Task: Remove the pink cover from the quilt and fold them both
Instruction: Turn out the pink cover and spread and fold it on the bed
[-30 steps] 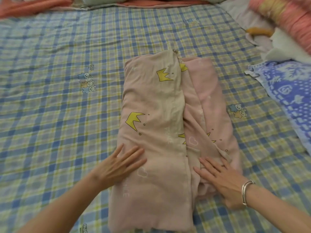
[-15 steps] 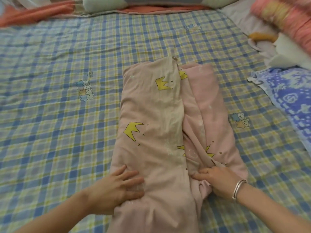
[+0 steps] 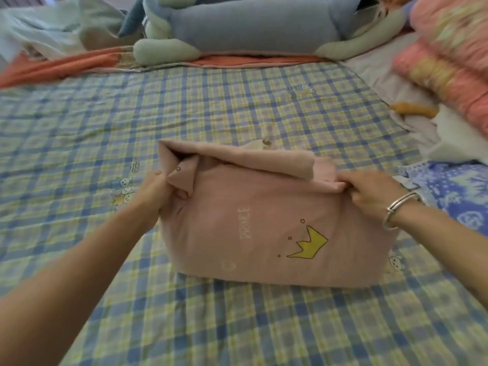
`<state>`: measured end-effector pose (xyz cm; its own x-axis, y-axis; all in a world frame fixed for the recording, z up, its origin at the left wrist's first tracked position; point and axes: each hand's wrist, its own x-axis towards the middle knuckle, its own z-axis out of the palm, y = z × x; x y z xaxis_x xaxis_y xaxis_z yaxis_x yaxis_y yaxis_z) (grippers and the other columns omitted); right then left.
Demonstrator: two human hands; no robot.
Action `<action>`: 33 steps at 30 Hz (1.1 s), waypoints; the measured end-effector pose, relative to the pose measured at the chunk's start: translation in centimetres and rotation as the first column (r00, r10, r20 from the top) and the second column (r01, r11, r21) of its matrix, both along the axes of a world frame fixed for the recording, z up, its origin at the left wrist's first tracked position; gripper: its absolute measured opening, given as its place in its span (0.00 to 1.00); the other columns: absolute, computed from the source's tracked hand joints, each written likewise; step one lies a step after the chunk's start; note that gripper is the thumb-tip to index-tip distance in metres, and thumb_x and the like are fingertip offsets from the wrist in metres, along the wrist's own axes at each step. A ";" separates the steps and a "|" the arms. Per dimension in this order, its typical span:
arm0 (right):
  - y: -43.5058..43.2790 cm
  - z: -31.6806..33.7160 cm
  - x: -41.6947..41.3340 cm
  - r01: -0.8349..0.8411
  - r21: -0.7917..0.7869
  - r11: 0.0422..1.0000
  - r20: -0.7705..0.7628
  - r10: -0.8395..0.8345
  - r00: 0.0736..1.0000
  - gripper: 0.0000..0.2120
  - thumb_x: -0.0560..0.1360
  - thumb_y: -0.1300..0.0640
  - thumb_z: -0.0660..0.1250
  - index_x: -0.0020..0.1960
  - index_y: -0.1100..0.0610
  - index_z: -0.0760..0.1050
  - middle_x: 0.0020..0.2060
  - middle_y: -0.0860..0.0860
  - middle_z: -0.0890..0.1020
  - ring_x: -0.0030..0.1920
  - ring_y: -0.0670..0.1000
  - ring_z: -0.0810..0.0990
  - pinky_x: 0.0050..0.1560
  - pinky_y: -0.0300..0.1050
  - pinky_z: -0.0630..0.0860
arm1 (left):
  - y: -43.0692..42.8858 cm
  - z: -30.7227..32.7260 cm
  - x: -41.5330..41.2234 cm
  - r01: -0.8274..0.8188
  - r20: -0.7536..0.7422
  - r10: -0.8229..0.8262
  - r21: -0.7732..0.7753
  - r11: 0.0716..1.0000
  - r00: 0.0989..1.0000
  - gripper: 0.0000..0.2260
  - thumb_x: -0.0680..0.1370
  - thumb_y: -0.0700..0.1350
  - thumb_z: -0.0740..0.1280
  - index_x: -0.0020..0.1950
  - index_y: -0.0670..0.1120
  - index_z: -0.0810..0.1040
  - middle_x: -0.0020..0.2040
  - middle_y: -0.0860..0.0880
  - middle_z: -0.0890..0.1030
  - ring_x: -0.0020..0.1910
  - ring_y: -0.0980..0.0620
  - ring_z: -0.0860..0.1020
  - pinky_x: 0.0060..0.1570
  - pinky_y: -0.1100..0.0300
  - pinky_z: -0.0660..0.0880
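The pink cover (image 3: 264, 225), printed with a yellow crown and pale lettering, lies folded over on itself in the middle of the checked bedspread (image 3: 237, 101). Its near end is raised and carried toward the far end. My left hand (image 3: 155, 192) grips the left corner of that raised edge. My right hand (image 3: 369, 192), with a silver bangle on the wrist, grips the right corner. The far layers of the cover show behind the raised edge. No quilt is clearly told apart from the other bedding.
A blue-and-white patterned cloth (image 3: 454, 196) lies at the right. Pink and yellow bedding (image 3: 449, 62) is piled at the far right. A long grey-blue plush pillow (image 3: 250, 27) and an orange cloth (image 3: 66, 67) lie along the far edge.
Both hands went from pressing flat on the long cover to gripping its near end. They have lifted that end and brought it forward, halving the cover's length.
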<state>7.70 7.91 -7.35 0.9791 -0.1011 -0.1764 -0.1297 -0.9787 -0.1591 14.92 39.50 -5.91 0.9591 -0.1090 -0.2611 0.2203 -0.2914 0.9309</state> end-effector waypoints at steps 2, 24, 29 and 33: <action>0.3 -1.0 2.4 0.045 -0.098 0.994 0.059 -0.039 0.997 0.15 0.75 0.65 0.55 0.57 0.55 0.72 0.51 0.58 0.80 0.52 0.59 0.77 0.53 0.49 0.67 | -0.6 -1.2 3.0 -0.211 -0.125 0.217 0.058 0.976 0.968 0.16 0.74 0.39 0.62 0.25 0.45 0.72 0.19 0.52 0.73 0.30 0.50 0.72 0.29 0.63 0.69; 5.2 -14.1 8.7 -0.154 -0.107 0.982 0.042 0.159 0.986 0.29 0.76 0.39 0.46 0.64 0.53 0.74 0.64 0.56 0.76 0.67 0.53 0.68 0.65 0.59 0.50 | -8.9 -16.5 11.0 0.386 -0.218 -0.575 0.904 0.187 0.789 0.26 0.78 0.61 0.37 0.76 0.56 0.38 0.77 0.55 0.38 0.75 0.56 0.36 0.70 0.41 0.32; -2.9 -14.3 8.8 0.143 -0.212 0.967 -0.233 -0.192 0.953 0.39 0.70 0.33 0.25 0.76 0.49 0.39 0.76 0.48 0.42 0.76 0.48 0.40 0.70 0.62 0.39 | -8.7 -16.5 12.3 0.383 -0.240 -0.555 0.911 0.156 0.797 0.25 0.80 0.59 0.40 0.76 0.55 0.40 0.77 0.53 0.39 0.75 0.55 0.37 0.70 0.43 0.33; -1.0 -11.1 9.4 0.181 -0.268 0.946 -0.226 -0.244 0.943 0.28 0.80 0.45 0.38 0.75 0.55 0.35 0.75 0.54 0.38 0.75 0.53 0.36 0.71 0.66 0.39 | -9.9 -14.8 11.6 0.372 -0.240 -0.540 0.916 0.148 0.807 0.26 0.81 0.57 0.41 0.77 0.50 0.39 0.77 0.49 0.39 0.76 0.51 0.38 0.70 0.39 0.38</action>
<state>17.09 6.89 -18.42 0.8557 -0.3720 -0.3596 -0.3435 -0.9282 0.1428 26.57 29.56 -20.69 0.8530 -0.3178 -0.4141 -0.3583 -0.9333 -0.0220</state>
